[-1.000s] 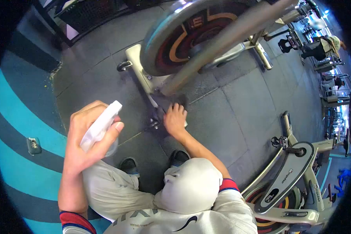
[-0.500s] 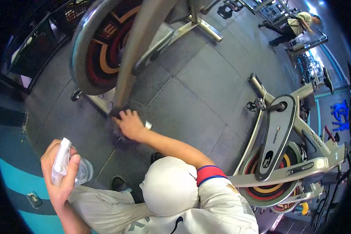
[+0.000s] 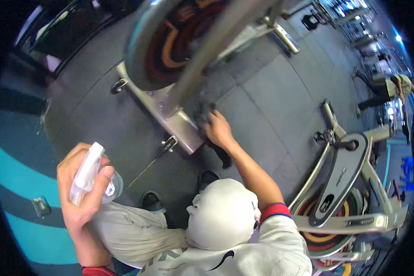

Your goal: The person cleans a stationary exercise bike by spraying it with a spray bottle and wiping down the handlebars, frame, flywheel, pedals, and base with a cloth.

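Observation:
My left hand (image 3: 80, 191) is closed around a clear spray bottle (image 3: 115, 187) with a white trigger head, held over my knee. My right hand (image 3: 220, 131) grips a dark cloth (image 3: 224, 157), part of which hangs below the fingers. It is beside the silver floor bar (image 3: 186, 131) of an exercise bike, near the foot of the slanted frame post (image 3: 202, 69). Blur hides whether the cloth touches the post. Above the bar is the bike's flywheel (image 3: 170, 46), with red and orange markings.
A second exercise bike (image 3: 342, 179) stands to my right. A small grey object (image 3: 41, 207) lies on the blue-striped floor at left. My shoes (image 3: 152, 201) are below the bar. A person (image 3: 391, 89) stands by equipment at the far right.
My right hand has moved the cloth off the floor bar's end to its far side, uncovering the bar and its small wheel. The view has shifted. The spray bottle stays in my left hand.

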The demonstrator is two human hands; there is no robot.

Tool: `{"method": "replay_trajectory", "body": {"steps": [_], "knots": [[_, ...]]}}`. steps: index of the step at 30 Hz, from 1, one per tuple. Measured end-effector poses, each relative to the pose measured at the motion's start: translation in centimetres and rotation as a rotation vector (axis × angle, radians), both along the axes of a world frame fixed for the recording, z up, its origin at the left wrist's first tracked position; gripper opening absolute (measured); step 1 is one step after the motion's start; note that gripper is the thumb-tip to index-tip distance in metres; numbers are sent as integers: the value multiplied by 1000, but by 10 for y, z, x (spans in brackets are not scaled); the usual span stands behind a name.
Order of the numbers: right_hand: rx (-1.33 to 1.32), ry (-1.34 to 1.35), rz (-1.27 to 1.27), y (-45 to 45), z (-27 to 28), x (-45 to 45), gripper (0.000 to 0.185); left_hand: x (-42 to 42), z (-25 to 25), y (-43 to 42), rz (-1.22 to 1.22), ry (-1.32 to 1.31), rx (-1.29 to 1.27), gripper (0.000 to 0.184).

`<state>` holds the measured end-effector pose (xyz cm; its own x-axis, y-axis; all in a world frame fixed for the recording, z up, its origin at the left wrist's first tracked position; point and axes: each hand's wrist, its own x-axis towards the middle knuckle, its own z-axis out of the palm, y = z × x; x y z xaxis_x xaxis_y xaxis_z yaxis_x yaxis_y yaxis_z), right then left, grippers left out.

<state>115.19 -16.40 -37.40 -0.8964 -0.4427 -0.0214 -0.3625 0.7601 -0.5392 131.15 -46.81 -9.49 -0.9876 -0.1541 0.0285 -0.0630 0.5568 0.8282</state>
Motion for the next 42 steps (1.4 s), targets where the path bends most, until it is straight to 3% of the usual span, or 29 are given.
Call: {"method": "replay_trajectory", "body": {"steps": [1, 2, 3, 5, 7, 9, 11, 12, 13, 15, 18, 21, 22, 25, 26, 30, 33, 34, 37, 42], "knots": [[17, 143, -26, -19, -23, -7, 36, -2, -1, -1, -26, -18, -26, 17], [46, 20, -8, -43, -8, -7, 34, -5, -1, -2, -66, -27, -41, 18], [274, -133, 143, -62, -43, -16, 34, -9, -3, -1, -110, -33, -48, 18], [357, 14, 121, -65, -61, 18, 40, -7, -9, 7, -70, 16, -21, 20], [175, 174, 122, -32, -57, 38, 40, 0, -5, 2, -79, -28, -29, 24], [166, 114, 22, -11, -48, 51, 41, 4, -3, -16, -142, -104, -63, 28], [359, -291, 73, -20, -27, 37, 43, 8, -6, -20, -158, -167, -104, 28], [395, -254, 182, -30, -25, 28, 45, 17, -17, -30, -111, -157, -165, 35], [426, -218, 293, -45, -28, 18, 46, 9, -10, -20, -139, -145, -173, 32], [180, -124, -30, -76, -40, 12, 48, -5, 14, 6, -192, -121, -194, 24], [63, -19, 47, -59, -63, 27, 50, -6, 9, 10, -203, -119, -180, 28], [120, 350, 66, -40, -72, 64, 51, 2, 9, 0, -221, -149, -172, 28], [100, 311, 25, -45, -73, 66, 55, 3, 8, -2, -246, -163, -174, 29], [111, -169, -9, -68, -19, 38, 60, 6, 8, -1, -278, -219, -175, 30], [104, -190, 10, -75, -22, 30, 62, 7, 9, 2, -259, -209, -171, 30], [100, 242, 99, -47, -61, 62, 65, 7, 16, 13, -216, -194, -155, 30], [145, 280, 165, -17, -47, 84, 64, 10, 18, 8, -205, -213, -171, 30], [168, 115, 146, -24, -42, 80, 67, 10, 16, 8, -215, -228, -178, 30], [74, 39, -46, -69, -76, 52, 69, 7, 15, 13, -262, -239, -196, 30], [263, 106, 177, -38, -61, 72, 57, 8, 16, 24, -209, -231, -167, 32]]}}
